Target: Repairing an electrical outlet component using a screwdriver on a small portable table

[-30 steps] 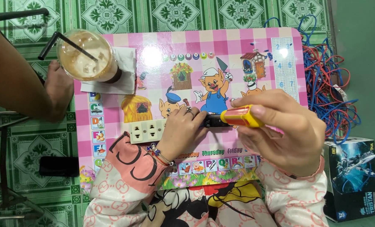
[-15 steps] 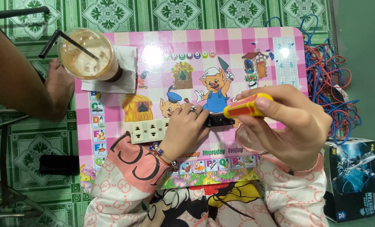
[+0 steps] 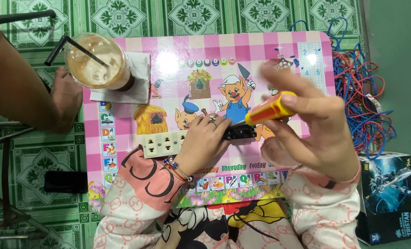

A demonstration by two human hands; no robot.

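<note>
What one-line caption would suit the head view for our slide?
Left hand steadies a cream socket strip on a pink table while the right hand holds a yellow screwdriver.

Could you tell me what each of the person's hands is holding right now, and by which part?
The right hand grips a yellow-handled screwdriver by its handle. The left hand presses down on the cream socket strip, covering its right end.
</note>
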